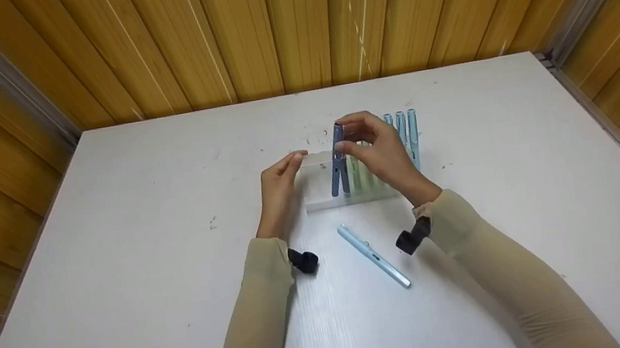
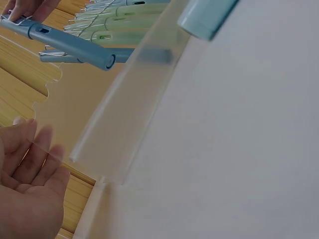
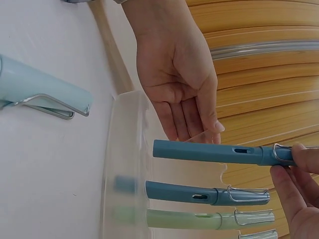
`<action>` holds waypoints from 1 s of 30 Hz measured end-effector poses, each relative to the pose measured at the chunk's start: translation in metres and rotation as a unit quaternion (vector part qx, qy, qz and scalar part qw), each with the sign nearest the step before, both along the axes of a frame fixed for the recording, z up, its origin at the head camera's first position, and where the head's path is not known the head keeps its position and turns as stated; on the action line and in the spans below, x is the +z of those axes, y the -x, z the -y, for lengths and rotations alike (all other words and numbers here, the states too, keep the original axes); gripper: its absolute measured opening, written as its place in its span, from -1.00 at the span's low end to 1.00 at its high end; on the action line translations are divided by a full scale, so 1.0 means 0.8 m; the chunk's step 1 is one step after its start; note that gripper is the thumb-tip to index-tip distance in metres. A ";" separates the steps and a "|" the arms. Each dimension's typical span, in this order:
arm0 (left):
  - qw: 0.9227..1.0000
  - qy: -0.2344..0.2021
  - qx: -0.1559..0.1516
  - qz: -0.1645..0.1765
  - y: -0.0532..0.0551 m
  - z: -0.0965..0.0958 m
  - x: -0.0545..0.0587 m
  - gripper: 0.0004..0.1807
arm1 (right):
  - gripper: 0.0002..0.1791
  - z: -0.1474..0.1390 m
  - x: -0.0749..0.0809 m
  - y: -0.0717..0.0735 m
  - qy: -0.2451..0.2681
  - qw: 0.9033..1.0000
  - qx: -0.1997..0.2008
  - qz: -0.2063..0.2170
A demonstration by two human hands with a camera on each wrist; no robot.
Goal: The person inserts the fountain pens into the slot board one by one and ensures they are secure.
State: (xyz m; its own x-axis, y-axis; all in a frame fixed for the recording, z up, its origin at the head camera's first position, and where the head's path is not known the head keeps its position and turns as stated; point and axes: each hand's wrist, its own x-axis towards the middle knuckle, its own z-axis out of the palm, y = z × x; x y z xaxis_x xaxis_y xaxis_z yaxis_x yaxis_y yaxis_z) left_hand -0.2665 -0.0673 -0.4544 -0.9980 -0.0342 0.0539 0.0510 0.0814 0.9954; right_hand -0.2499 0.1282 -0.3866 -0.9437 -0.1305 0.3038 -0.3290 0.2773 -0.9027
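My right hand [image 1: 383, 154] pinches a dark blue fountain pen [image 3: 207, 151] near its clip end, its other end pointing down over the front of a clear pen stand [image 1: 319, 188]. Beside it, a second dark blue pen [image 3: 174, 190] sits in the stand. Thumb and fingers of my left hand [image 1: 281, 187] hold the stand's upper left edge. Green pens [image 2: 129, 23] fill the slots further right, then light blue pens [image 1: 413, 132], partly hidden behind my right hand.
A light blue pen [image 1: 374, 256] lies slanted on the white table [image 1: 133, 253] in front of the stand, between my forearms. A yellow wood-panel wall [image 1: 241, 32] rises along the table's back edge. Both wrists wear black cameras [image 1: 414, 236].
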 end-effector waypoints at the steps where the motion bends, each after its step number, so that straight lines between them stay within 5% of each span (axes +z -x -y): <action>1: 1.000 0.000 0.001 0.001 0.000 0.000 0.000 -0.61 | -0.59 0.000 -0.001 0.001 0.000 1.000 -0.001 -0.002; 30: 1.000 -0.017 0.014 0.013 0.007 -0.001 -0.006 -0.64 | -0.61 0.001 -0.019 0.009 -0.044 0.999 0.009 0.008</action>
State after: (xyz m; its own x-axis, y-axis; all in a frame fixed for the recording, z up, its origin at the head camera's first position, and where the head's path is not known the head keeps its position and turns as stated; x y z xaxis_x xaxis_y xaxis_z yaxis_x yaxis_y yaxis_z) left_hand -0.2718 -0.0664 -0.4591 -0.9976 -0.0642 0.0269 0.0238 0.0484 0.9985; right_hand -0.2575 0.1271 -0.4019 -0.9454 -0.1731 0.2761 -0.3210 0.3493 -0.8803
